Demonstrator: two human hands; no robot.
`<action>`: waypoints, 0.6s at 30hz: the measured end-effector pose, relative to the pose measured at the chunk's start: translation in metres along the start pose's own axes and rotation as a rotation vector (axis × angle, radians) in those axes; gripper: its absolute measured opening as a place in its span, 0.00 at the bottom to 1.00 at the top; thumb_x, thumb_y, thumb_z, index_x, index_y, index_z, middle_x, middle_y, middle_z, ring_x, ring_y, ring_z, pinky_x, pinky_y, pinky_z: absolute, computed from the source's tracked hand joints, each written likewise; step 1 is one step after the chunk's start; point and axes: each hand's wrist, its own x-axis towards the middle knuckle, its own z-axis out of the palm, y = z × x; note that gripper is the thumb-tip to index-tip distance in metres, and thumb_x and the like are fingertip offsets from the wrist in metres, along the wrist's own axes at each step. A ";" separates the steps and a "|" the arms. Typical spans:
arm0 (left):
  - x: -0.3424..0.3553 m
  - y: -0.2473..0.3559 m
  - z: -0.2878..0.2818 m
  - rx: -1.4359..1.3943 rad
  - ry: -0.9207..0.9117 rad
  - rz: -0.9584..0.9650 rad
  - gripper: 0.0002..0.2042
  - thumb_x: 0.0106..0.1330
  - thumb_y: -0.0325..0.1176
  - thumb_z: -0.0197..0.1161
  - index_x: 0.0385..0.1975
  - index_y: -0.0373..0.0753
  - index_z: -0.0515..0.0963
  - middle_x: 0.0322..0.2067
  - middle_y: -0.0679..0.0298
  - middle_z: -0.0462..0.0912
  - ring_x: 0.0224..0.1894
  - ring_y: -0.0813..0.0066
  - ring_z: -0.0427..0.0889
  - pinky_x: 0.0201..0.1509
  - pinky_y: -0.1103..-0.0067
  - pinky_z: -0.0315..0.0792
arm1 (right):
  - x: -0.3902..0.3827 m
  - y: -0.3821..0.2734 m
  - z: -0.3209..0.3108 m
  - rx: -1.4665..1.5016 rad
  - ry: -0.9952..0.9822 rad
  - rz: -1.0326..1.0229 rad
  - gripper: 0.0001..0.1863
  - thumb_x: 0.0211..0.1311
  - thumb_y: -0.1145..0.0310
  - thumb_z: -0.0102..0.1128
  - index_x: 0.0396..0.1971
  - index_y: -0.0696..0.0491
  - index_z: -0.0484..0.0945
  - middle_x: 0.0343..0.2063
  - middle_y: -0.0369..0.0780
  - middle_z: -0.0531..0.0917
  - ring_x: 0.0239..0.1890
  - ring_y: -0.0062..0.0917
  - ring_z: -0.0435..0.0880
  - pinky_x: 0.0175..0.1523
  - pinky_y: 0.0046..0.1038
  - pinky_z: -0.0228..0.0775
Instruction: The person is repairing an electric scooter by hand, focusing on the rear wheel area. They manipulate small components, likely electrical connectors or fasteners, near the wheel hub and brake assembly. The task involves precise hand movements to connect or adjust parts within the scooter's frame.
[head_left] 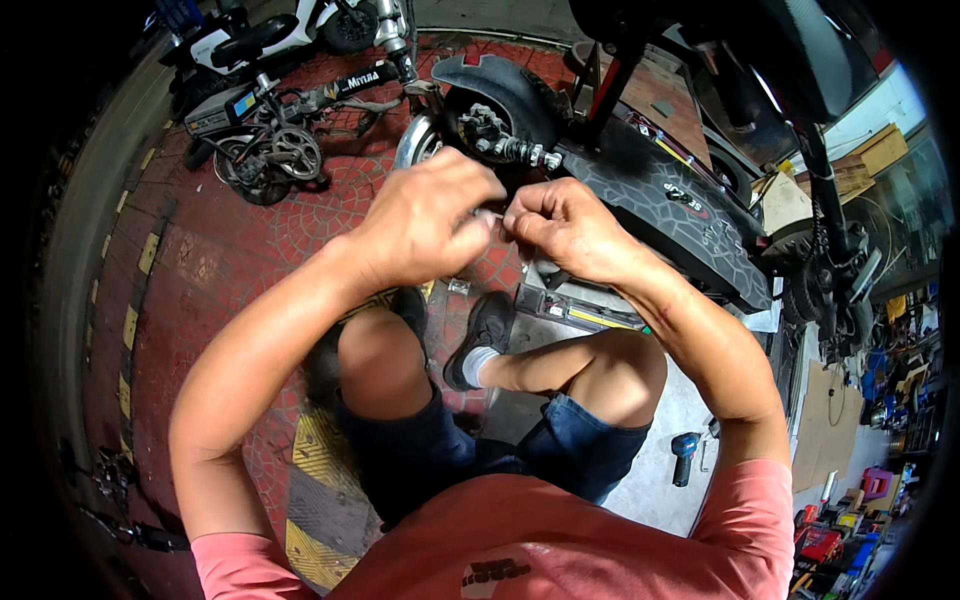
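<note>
My left hand [428, 218] and my right hand [572, 228] are raised in front of me, their fingertips almost meeting. Each is closed in a pinch. Between the fingers sits something small and pale, too tiny to make out. Just beyond them is an electric scooter, with its dark wheel fender [500, 82], a suspension spring [528, 152] and a black deck [672, 190] patterned in grey lines. Parts of the wheel are hidden behind my left hand.
A blue-and-black power driver [684, 458] lies on the pale floor at my right. Left and ahead, a folded bike [275, 150] lies on red paving, with a white scooter [300, 30] behind. Shelves of tools [900, 400] line the far right. A yellow-black ramp [325, 480] lies by my left leg.
</note>
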 end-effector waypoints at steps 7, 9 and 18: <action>-0.002 -0.073 0.077 -1.463 0.298 -1.283 0.09 0.71 0.36 0.62 0.39 0.37 0.83 0.32 0.62 0.85 0.31 0.71 0.85 0.31 0.71 0.82 | 0.073 0.042 -0.027 -0.757 0.329 -0.343 0.08 0.59 0.68 0.63 0.25 0.57 0.79 0.26 0.49 0.85 0.32 0.51 0.85 0.38 0.49 0.77; 0.018 -0.076 0.093 -1.542 0.267 -1.350 0.10 0.75 0.37 0.58 0.42 0.39 0.81 0.34 0.63 0.86 0.33 0.68 0.86 0.36 0.66 0.81 | 0.096 0.057 -0.035 -0.879 0.333 -0.402 0.08 0.58 0.68 0.63 0.24 0.56 0.78 0.25 0.48 0.84 0.31 0.50 0.86 0.38 0.49 0.78; 0.058 -0.138 0.165 -1.929 0.695 -1.171 0.08 0.77 0.40 0.63 0.41 0.44 0.83 0.34 0.69 0.86 0.39 0.75 0.83 0.48 0.71 0.78 | 0.173 0.086 -0.063 -0.995 0.336 -0.421 0.08 0.58 0.67 0.67 0.26 0.54 0.78 0.26 0.46 0.84 0.31 0.47 0.86 0.38 0.47 0.79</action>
